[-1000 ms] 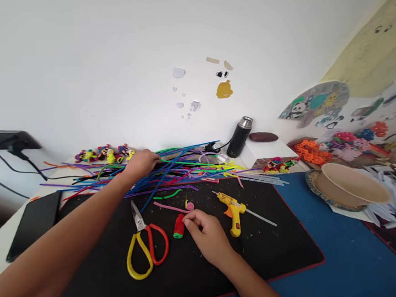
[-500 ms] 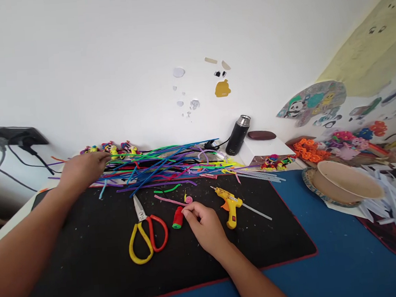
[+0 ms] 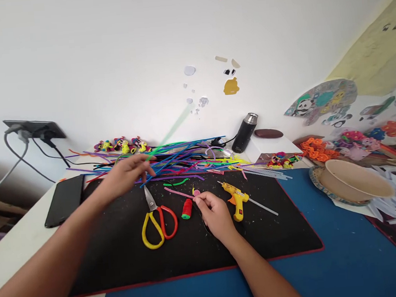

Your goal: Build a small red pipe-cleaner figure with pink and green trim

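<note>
Pink pipe cleaner [image 3: 179, 193] lying slantwise on the black mat [image 3: 114, 260], between the middle of the table [image 3: 26, 235] and its back edge, next to a small pink coil [image 3: 196, 193]; right hand [image 3: 214, 210] just at its near end, thumb and forefinger drawn into a narrow pinch; impossible to tell whether closed on the pipe cleaner or only touching it; left hand [image 3: 131, 172] raised near the back edge, pinching a green pipe cleaner [image 3: 174, 127], blurred and slanting up across the wall, other fingers loosely spread; red and green piece [image 3: 186, 209] upon the mat, just beside the right fingertips; scissors [image 3: 151, 202] to its left, blades toward the back edge, yellow and red handles toward the front; yellow glue gun [image 3: 236, 199] to the right of the right hand, clear stick out of its rear; heap of colored pipe cleaners [image 3: 185, 158] along the back edge; dark flask [image 3: 245, 134] leaning at its right end; black tablet [image 3: 65, 200] near the left edge; pale bowl [image 3: 353, 183] toward the back right corner.
</note>
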The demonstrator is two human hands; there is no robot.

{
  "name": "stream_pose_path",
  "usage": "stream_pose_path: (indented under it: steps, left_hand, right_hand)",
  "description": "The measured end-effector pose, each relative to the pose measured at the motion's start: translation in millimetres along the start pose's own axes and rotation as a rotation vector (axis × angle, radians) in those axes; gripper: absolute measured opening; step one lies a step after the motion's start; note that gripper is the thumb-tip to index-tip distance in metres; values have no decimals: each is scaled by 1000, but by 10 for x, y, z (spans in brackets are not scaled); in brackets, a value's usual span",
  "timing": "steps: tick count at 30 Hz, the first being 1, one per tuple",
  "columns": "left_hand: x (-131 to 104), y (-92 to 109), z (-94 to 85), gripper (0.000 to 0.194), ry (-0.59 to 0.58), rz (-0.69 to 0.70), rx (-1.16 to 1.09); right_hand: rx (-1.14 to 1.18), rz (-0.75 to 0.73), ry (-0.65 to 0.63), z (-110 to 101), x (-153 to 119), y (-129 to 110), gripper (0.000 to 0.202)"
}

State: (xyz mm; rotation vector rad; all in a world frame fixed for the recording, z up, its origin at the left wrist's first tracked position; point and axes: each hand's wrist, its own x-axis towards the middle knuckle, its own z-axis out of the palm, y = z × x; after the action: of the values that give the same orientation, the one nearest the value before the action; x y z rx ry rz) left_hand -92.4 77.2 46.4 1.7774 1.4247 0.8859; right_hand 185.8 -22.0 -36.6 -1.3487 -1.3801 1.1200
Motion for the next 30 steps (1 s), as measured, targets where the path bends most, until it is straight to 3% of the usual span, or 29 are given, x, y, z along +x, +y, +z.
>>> stream_pose_path:
  steps: [2, 3, 6, 12, 19, 30]
  left_hand:
    - [-63, 87, 210, 43, -250, 32, -65]
    - [-95, 127, 304, 38, -317, 36, -68]
    - [-180, 224, 516, 30, -401, 41, -66]
    - [-281, 313, 683, 29, -405, 110, 97]
    - [-351, 357, 789, 31, -550, 146, 134]
    - [-265, 187, 496, 31, -372, 252, 254]
  right_hand:
    - [78, 25, 8, -6, 21, -9, 35]
    - [112, 34, 13, -13, 33, -14, 38]
    - [198, 56, 0, -46, 64, -23, 44]
    - [412, 110, 6, -88, 74, -42, 50]
    - [586, 118, 36, -87, 81, -108, 48]
    - [582, 97, 65, -138, 58, -204, 55]
